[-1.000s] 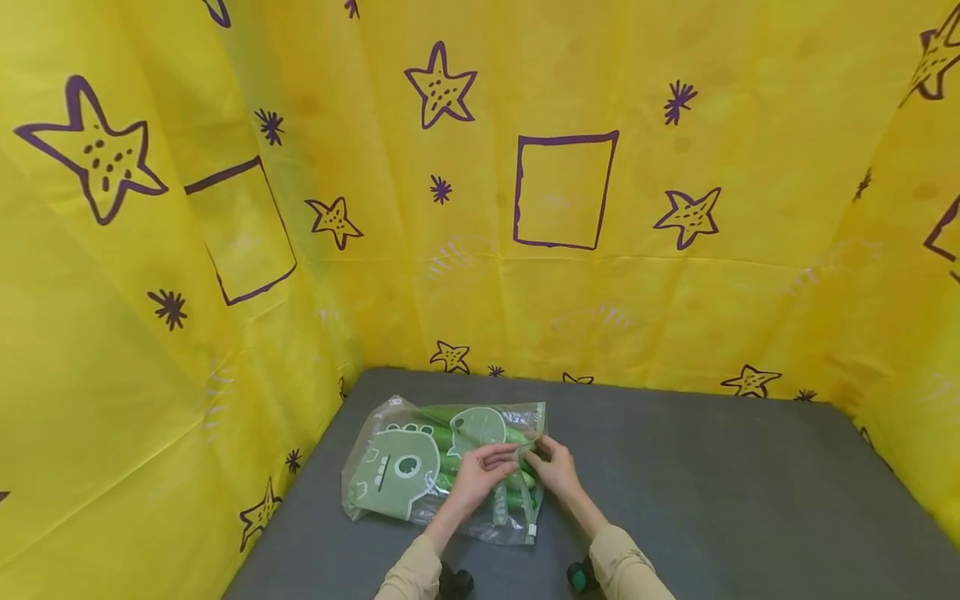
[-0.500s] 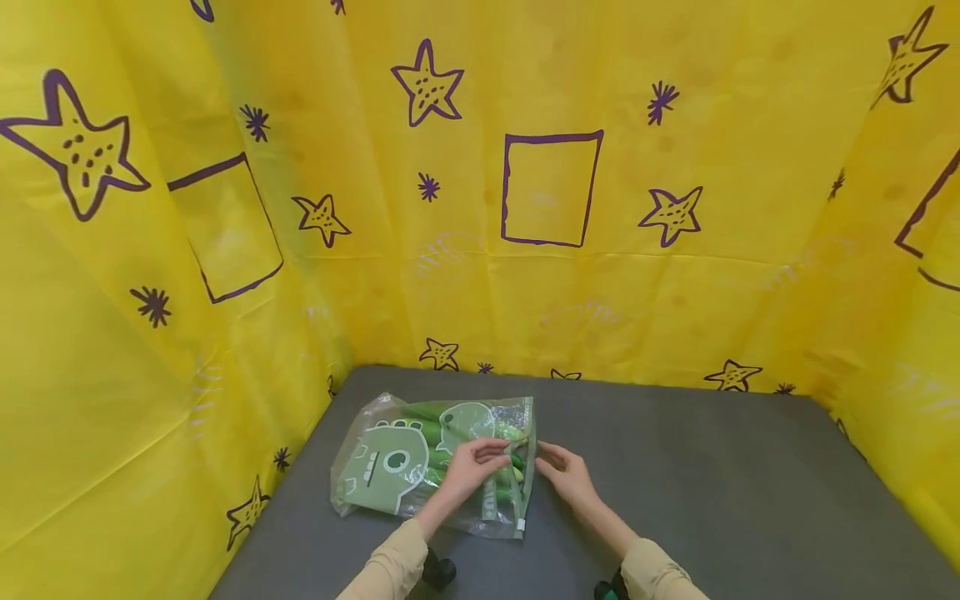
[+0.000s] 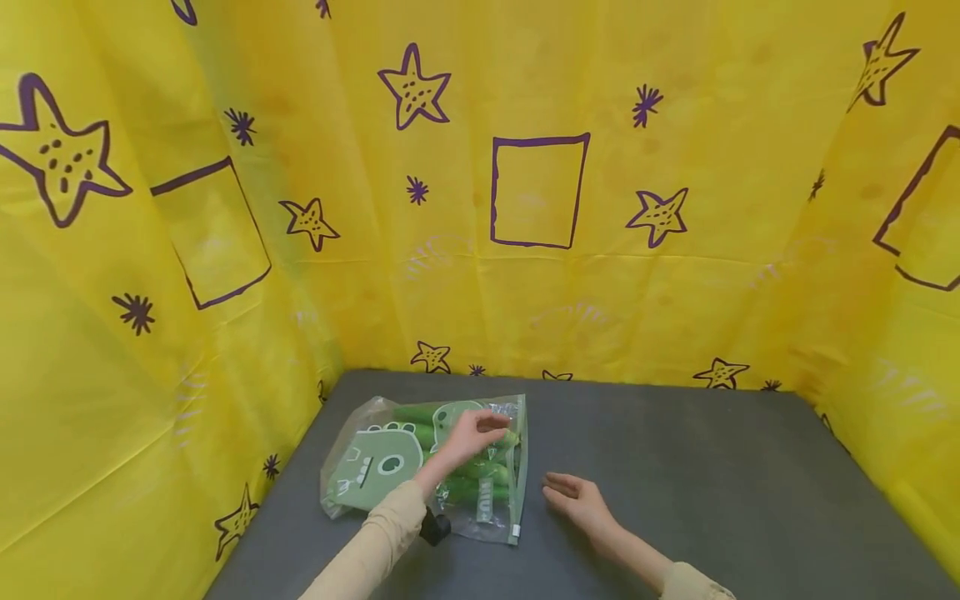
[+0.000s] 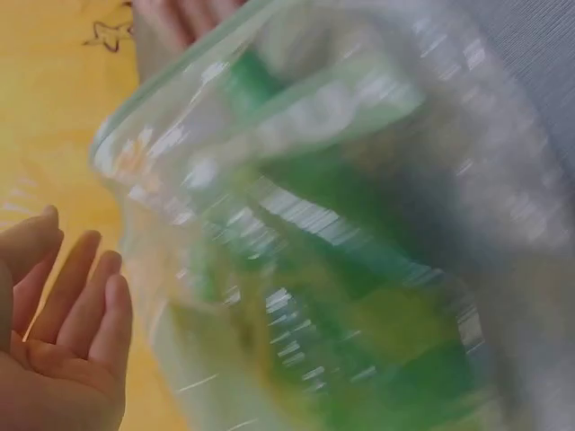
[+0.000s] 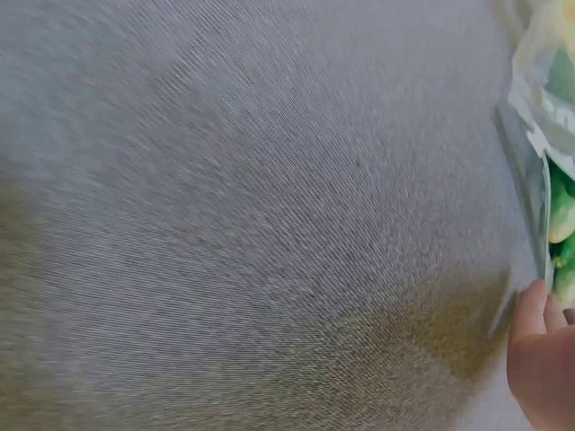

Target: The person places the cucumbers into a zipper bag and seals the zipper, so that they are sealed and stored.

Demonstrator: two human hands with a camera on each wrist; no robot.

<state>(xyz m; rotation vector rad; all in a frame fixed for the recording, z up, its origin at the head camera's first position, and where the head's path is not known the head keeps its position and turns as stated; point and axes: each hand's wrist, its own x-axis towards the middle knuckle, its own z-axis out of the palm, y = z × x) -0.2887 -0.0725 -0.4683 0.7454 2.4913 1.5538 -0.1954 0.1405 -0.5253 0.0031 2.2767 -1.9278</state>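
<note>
A clear zip bag point(image 3: 375, 467) with a green cartoon print lies flat on the grey table, several green cucumbers point(image 3: 480, 483) showing through it. Its white slider point(image 3: 515, 530) sits at the near end of the zip edge on the right. Over the upper right part of the bag hovers my left hand point(image 3: 474, 435), fingers loosely bent with nothing between them; the left wrist view shows this hand point(image 4: 72, 350) beside the plastic. To the right of the zip edge, apart from it in the head view, is my right hand point(image 3: 583, 504), holding nothing, fingers slightly bent.
The grey table point(image 3: 675, 467) stretches to the right of the bag. Yellow cloth point(image 3: 450, 292) with purple stars hangs along the back and both sides. A dark wrist device point(image 3: 435, 527) sits under the left sleeve.
My right hand has let go of the zip edge and moved right and toward me. My left hand has released the bag's opening and lifted slightly away; the zip edge now lies flatter.
</note>
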